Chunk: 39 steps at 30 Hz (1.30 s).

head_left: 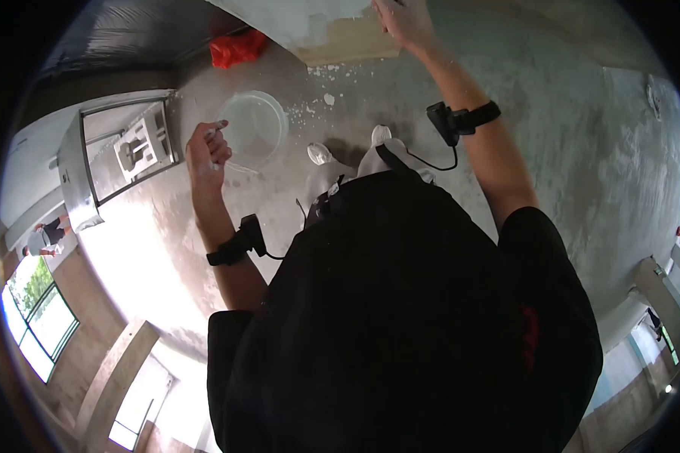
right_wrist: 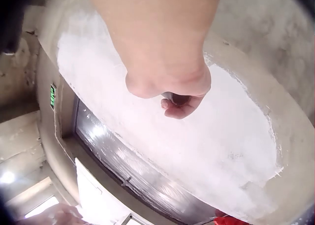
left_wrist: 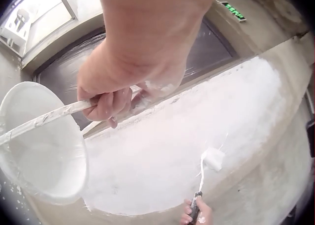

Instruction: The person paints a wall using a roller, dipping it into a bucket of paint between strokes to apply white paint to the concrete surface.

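Note:
My right hand grips the dark handle of a paint roller; its white sleeve lies over the white-coated wall. The right wrist view shows the handle's butt end between my curled fingers, with the sleeve hidden. My left hand pinches a thin, white-smeared strip that extends toward the lower left in that wrist view. White smears mark its fingers. Beneath this hand, a pale round bucket stands on the floor.
White splashes dot the floor between bucket and wall. A red plastic bag lies by the dark plastic sheeting. My feet in white shoes are close to the bucket. Another person is far off at the left.

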Each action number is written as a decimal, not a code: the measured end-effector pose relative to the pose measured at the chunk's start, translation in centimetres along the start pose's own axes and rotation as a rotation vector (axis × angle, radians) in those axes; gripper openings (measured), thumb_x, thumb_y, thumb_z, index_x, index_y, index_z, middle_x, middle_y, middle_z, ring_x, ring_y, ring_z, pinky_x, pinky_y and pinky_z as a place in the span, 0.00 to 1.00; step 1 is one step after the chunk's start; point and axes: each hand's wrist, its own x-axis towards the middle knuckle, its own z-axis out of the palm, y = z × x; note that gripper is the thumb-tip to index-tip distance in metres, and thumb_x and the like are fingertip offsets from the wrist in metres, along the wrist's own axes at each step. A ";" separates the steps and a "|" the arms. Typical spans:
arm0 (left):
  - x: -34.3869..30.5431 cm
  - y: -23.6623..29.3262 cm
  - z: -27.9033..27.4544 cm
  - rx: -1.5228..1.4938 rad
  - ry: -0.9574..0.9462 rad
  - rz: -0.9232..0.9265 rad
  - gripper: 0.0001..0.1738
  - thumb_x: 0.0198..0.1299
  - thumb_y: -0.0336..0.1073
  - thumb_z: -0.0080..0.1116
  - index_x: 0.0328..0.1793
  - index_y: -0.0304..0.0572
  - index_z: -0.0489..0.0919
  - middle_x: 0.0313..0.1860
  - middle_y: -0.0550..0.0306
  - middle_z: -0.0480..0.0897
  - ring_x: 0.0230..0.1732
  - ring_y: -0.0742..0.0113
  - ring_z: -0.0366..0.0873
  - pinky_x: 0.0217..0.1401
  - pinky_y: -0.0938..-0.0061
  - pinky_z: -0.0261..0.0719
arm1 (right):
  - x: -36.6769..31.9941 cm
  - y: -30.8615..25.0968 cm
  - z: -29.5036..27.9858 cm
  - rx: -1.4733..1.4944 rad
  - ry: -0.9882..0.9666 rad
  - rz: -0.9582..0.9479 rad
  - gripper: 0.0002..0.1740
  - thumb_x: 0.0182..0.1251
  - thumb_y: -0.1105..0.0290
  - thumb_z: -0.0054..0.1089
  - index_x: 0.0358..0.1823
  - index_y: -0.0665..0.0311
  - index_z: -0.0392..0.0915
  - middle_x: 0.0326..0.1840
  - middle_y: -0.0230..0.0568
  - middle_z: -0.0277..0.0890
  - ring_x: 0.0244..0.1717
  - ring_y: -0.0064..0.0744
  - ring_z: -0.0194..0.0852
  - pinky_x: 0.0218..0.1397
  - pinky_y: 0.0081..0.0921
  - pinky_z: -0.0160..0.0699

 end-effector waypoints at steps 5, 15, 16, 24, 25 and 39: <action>-0.8 0.2 -0.9 0.055 0.030 0.010 0.14 0.54 0.36 0.53 0.39 0.28 0.76 0.13 0.71 0.52 0.12 0.80 0.46 0.19 0.81 0.50 | 0.0 -1.3 -1.1 0.051 -0.063 0.084 0.17 0.74 0.54 0.46 0.33 0.60 0.68 0.20 0.23 0.55 0.17 0.16 0.52 0.19 0.19 0.55; -0.6 -2.1 -6.5 0.003 0.131 0.085 0.13 0.59 0.38 0.50 0.35 0.32 0.75 0.14 0.73 0.52 0.12 0.82 0.46 0.14 0.81 0.45 | 1.3 1.9 0.0 -0.040 0.061 -0.035 0.19 0.72 0.55 0.48 0.30 0.63 0.68 0.19 0.28 0.59 0.23 0.19 0.57 0.25 0.24 0.58; -0.9 -1.5 -6.4 0.001 0.137 0.078 0.13 0.59 0.37 0.50 0.34 0.32 0.75 0.14 0.73 0.51 0.12 0.82 0.46 0.14 0.81 0.45 | 0.4 0.1 -0.2 -0.097 0.042 0.051 0.21 0.72 0.53 0.48 0.32 0.66 0.70 0.22 0.32 0.61 0.27 0.23 0.58 0.29 0.28 0.60; 0.6 0.4 -9.9 0.028 0.041 0.102 0.12 0.58 0.38 0.52 0.33 0.34 0.76 0.14 0.73 0.54 0.12 0.82 0.45 0.15 0.80 0.44 | -2.5 -2.7 2.0 0.019 0.145 0.042 0.20 0.74 0.55 0.46 0.30 0.64 0.66 0.22 0.26 0.55 0.24 0.18 0.52 0.26 0.22 0.55; 1.1 0.6 -10.7 0.029 0.026 0.096 0.13 0.57 0.39 0.52 0.33 0.34 0.75 0.13 0.73 0.53 0.12 0.81 0.46 0.14 0.80 0.44 | -2.4 -2.3 2.4 -0.006 0.175 0.031 0.20 0.74 0.55 0.46 0.30 0.64 0.66 0.22 0.26 0.55 0.24 0.18 0.52 0.26 0.22 0.55; 6.4 5.5 -19.3 0.152 -0.112 0.172 0.13 0.53 0.39 0.53 0.31 0.34 0.76 0.14 0.71 0.55 0.13 0.80 0.49 0.16 0.81 0.49 | -2.5 4.4 8.4 0.422 0.393 0.328 0.29 0.69 0.43 0.45 0.18 0.58 0.63 0.08 0.26 0.53 0.06 0.20 0.49 0.09 0.21 0.46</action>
